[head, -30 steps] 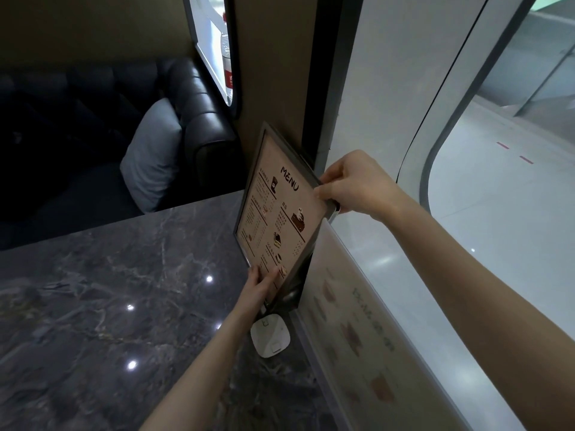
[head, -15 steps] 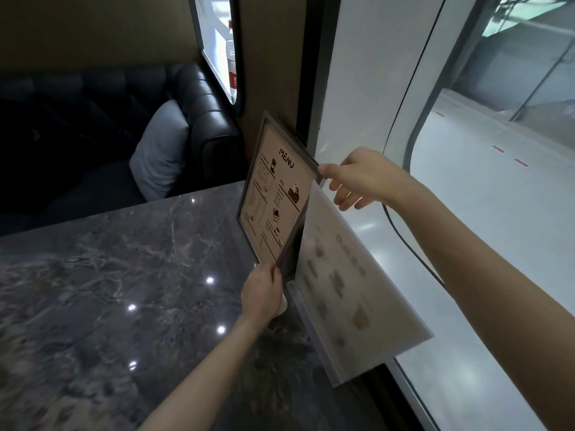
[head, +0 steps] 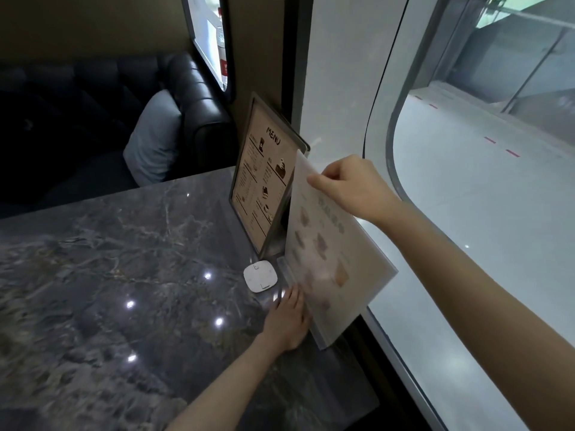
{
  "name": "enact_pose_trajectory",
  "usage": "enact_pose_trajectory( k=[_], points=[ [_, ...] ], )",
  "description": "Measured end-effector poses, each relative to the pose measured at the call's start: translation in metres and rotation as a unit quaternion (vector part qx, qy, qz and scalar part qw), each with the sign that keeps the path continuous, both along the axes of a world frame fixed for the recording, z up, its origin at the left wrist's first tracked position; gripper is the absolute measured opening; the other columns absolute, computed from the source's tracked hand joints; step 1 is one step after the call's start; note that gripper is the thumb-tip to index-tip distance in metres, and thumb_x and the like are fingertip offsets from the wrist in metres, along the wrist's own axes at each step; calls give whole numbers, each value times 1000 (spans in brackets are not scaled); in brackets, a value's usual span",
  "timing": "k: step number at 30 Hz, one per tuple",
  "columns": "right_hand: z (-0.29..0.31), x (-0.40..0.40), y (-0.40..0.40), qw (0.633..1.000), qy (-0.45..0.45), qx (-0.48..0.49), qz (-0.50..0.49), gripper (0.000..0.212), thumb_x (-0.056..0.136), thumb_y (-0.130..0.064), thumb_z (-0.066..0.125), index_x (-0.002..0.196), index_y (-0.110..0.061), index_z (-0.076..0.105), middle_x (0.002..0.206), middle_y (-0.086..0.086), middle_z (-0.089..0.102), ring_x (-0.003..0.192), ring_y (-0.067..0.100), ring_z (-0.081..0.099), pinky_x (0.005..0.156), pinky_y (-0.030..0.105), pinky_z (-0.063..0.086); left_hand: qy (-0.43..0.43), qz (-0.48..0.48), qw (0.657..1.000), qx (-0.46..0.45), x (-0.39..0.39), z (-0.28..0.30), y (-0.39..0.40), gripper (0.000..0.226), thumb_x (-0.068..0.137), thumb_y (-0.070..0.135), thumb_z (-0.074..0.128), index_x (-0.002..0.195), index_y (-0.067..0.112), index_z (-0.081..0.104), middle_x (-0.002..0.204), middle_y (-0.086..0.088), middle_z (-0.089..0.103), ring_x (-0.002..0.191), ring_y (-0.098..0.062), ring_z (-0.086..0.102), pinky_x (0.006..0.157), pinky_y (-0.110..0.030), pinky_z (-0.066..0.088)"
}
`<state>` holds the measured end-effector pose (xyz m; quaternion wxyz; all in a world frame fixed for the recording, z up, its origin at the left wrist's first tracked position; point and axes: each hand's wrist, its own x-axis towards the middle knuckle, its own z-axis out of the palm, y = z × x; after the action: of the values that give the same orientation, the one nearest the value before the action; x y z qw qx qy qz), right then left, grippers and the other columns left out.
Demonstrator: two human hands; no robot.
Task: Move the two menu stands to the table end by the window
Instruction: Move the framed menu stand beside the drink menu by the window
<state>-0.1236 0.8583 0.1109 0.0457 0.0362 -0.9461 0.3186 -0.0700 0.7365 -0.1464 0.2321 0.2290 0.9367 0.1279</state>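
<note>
A brown framed menu stand (head: 263, 181) stands upright on the dark marble table (head: 124, 275), at the end by the window, with neither hand on it. Just in front of it is a pale acrylic menu stand (head: 329, 253), tilted, its printed side blurred. My right hand (head: 348, 185) pinches the top edge of the pale stand. My left hand (head: 287, 318) rests on the table at the pale stand's lower edge, fingers touching its base.
A small white square device (head: 260, 276) lies on the table beside the stands. The big window (head: 466, 213) runs along the right table edge. A black leather sofa (head: 186, 98) with a grey cushion (head: 154, 141) sits beyond the table's far side.
Both hands left the brown menu stand, which now stands alone. My right hand took the pale stand's top edge and my left hand dropped to its base.
</note>
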Motion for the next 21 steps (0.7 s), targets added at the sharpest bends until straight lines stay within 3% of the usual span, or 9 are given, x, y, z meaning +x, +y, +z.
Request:
enact_pose_trajectory(
  k=[3, 6, 10, 13, 18, 21],
  points=[
    [-3, 2, 0, 999, 33, -10, -12, 45, 86, -25, 55, 61, 12, 59, 54, 22, 41, 48, 17, 34, 51, 28, 30, -3, -13, 1000, -13, -3, 0, -1, 62, 99, 35, 23, 149, 6, 2, 160, -10, -3, 147, -22, -3, 118, -39, 3],
    [-4, -1, 1, 999, 46, -5, -14, 46, 86, -18, 55, 46, 3, 47, 46, 13, 30, 37, 12, 26, 42, 20, 25, -2, -25, 999, -22, -4, 1, -3, 62, 99, 35, 23, 149, 6, 1, 160, -9, -4, 147, -21, -3, 118, -39, 2],
    [0, -5, 1, 999, 35, 4, -9, 39, 85, -11, 53, 56, 16, 50, 55, 33, 42, 45, 17, 31, 46, 24, 30, 6, -34, 999, -32, -5, 2, -7, 61, 99, 35, 23, 149, 7, 2, 160, -9, -2, 147, -20, -1, 117, -39, 4],
    [4, -3, 2, 999, 44, 2, 3, 38, 84, -9, 52, 53, 14, 48, 52, 27, 38, 44, 19, 30, 45, 25, 28, 16, -27, 999, -23, -2, 2, -12, 61, 99, 36, 23, 150, 8, 2, 161, -8, -1, 147, -20, 0, 117, -40, 5],
    [12, -5, 0, 998, 58, -17, 12, 38, 85, -12, 53, 69, 22, 55, 61, 36, 44, 50, 23, 33, 45, 24, 29, 38, -15, 999, -11, 0, 2, -21, 61, 99, 37, 22, 150, 10, 1, 161, -6, -1, 147, -17, -1, 118, -38, 4],
    [12, -10, 1, 999, 48, -20, -2, 38, 83, -11, 52, 61, 20, 50, 58, 31, 36, 50, 22, 27, 46, 24, 24, 41, 3, 999, -7, -3, 1, -28, 61, 99, 36, 22, 149, 9, 1, 161, -6, -2, 147, -17, -4, 118, -35, 1]
  ],
)
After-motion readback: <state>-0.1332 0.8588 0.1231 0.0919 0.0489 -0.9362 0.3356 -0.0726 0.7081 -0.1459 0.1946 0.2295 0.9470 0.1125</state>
